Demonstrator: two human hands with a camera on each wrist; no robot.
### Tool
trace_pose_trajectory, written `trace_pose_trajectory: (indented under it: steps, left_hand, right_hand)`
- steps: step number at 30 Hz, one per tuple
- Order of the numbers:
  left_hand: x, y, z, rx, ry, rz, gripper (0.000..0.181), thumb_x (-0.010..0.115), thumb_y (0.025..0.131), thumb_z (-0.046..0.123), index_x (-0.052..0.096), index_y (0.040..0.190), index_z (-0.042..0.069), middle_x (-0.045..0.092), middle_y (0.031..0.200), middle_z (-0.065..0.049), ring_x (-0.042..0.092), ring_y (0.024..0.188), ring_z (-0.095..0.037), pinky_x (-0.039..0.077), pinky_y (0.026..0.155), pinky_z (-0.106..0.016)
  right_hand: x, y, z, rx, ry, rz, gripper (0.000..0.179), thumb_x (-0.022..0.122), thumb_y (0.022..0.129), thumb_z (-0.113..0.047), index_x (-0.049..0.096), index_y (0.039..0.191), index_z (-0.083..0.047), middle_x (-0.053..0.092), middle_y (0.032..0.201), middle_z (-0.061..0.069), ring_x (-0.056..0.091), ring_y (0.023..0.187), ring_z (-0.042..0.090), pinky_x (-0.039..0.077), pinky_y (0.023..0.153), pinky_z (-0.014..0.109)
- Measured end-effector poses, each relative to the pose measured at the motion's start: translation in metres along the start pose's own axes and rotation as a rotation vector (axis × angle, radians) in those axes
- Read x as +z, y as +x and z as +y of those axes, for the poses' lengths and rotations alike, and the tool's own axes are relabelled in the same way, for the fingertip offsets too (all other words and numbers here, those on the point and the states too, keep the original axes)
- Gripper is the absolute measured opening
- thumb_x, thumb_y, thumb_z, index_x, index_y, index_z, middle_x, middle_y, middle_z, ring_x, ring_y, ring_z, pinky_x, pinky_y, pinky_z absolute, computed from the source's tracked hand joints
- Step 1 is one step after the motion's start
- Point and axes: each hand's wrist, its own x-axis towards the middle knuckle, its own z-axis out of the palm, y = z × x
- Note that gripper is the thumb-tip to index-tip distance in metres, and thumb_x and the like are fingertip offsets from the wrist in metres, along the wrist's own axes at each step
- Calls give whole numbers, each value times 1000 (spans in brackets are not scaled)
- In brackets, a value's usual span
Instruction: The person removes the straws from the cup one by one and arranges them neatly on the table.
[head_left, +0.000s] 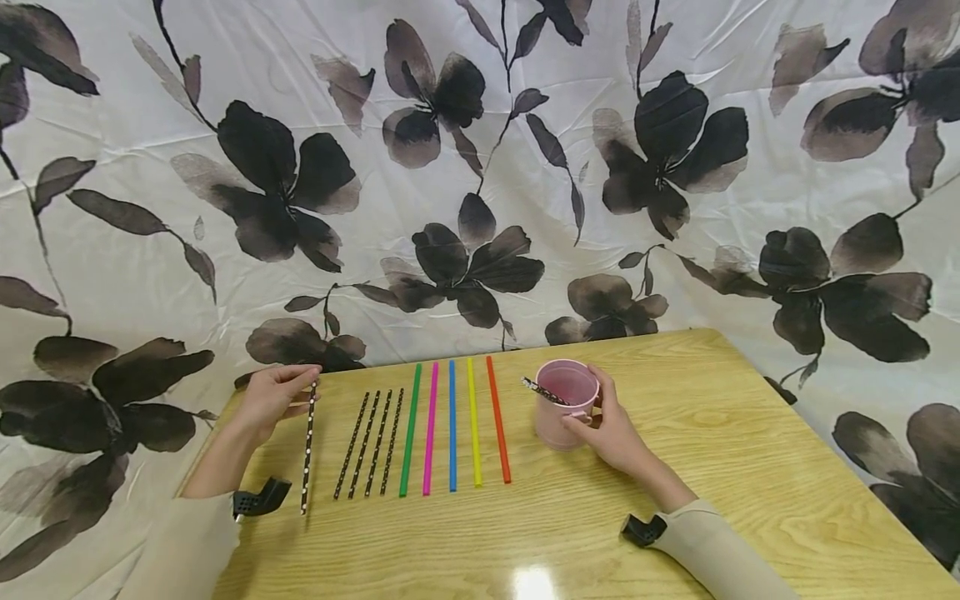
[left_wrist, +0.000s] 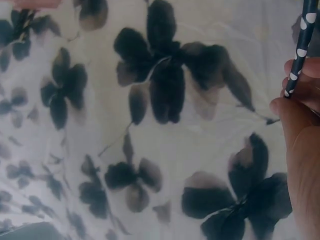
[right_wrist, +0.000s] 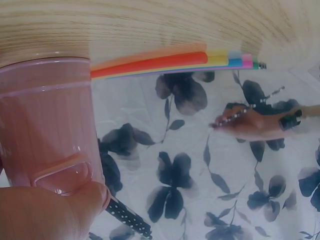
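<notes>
My left hand (head_left: 272,402) pinches the far end of a black straw with white dots (head_left: 307,450) between thumb and fingers, at the left of the table. In the right wrist view this straw is held up above the table's level. My right hand (head_left: 619,435) grips a pink cup (head_left: 558,431) at its handle side, thumb by the handle. Black-and-white patterned straws (head_left: 542,388) lean in the cup and poke out over its left rim; one dotted straw end (right_wrist: 127,217) shows past my thumb in the right wrist view.
Between the hands several black patterned straws (head_left: 351,446) lie in a row, followed by a green straw (head_left: 410,429), a pink straw (head_left: 431,429), a blue straw (head_left: 453,425), a yellow straw (head_left: 475,421) and a red straw (head_left: 498,421). A flowered cloth (head_left: 540,275) hangs behind the wooden table (head_left: 585,533).
</notes>
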Motion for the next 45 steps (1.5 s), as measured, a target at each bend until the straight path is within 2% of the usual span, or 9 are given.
trace_pose_trajectory:
  steps: [4, 7, 12, 17, 22, 24, 33, 39, 45]
  left_hand:
    - [-4, 7, -12, -60, -11, -17, 41, 58, 85, 30, 55, 117, 4, 59, 91, 3, 62, 82, -20, 52, 67, -31]
    - [-7, 13, -20, -100, -15, -60, 46, 56, 87, 29, 49, 123, 1, 60, 90, 5, 62, 79, -14, 52, 67, -31]
    - [-9, 21, -35, -105, 25, -108, 50, 52, 89, 27, 42, 127, -4, 59, 91, 4, 61, 79, -12, 51, 62, -30]
    - [-8, 30, -47, -113, 63, -70, 49, 56, 87, 28, 47, 123, -5, 61, 91, 2, 60, 77, -15, 51, 64, -30]
    - [-4, 38, -57, -143, 58, -33, 48, 59, 86, 24, 47, 124, -2, 59, 106, -13, 60, 75, -17, 52, 64, -31]
    - [-2, 41, -62, -162, 48, -13, 47, 60, 85, 23, 47, 123, -1, 58, 108, -15, 61, 75, -16, 52, 63, -30]
    - [0, 48, -77, -207, 31, 69, 48, 64, 81, 24, 51, 120, -2, 62, 84, 1, 59, 68, -8, 52, 61, -28]
    - [1, 49, -80, -201, 23, 39, 50, 63, 82, 17, 47, 124, -5, 63, 87, 1, 60, 70, -8, 52, 63, -29]
    - [5, 52, -81, -216, 3, 20, 51, 66, 80, 16, 47, 124, -3, 63, 88, -1, 60, 70, -8, 52, 63, -27]
  right_hand:
    - [-1, 0, 0, 2, -1, 0, 87, 69, 77, -16, 9, 140, -15, 40, 123, 23, 50, 98, 24, 48, 74, 27]
    - [0, 1, 0, 2, 6, 0, 86, 69, 77, -15, 9, 139, -18, 40, 124, 23, 50, 99, 25, 48, 74, 29]
    - [0, 1, -1, 5, 21, -4, 87, 69, 77, -13, 9, 140, -14, 40, 123, 24, 50, 98, 25, 48, 74, 30]
    - [0, 1, -2, 6, 21, 1, 86, 69, 77, -11, 9, 140, -13, 40, 123, 25, 50, 98, 26, 48, 73, 28]
    - [-1, 1, -3, 11, 10, -5, 87, 68, 78, -12, 8, 139, -17, 39, 124, 24, 49, 100, 28, 48, 74, 28]
    - [-1, 0, -3, 13, 2, -4, 87, 69, 77, -13, 8, 140, -18, 39, 125, 24, 49, 100, 28, 48, 74, 28]
    - [0, 0, -4, 16, -12, 14, 86, 70, 76, -14, 10, 140, -14, 41, 124, 23, 50, 98, 26, 48, 74, 33]
    - [0, 0, -4, 22, -13, 14, 87, 70, 77, -14, 10, 140, -17, 42, 123, 23, 51, 97, 25, 49, 74, 31]
    - [0, 0, -2, 23, -7, 11, 87, 70, 77, -14, 10, 139, -20, 41, 124, 23, 50, 97, 24, 48, 74, 32]
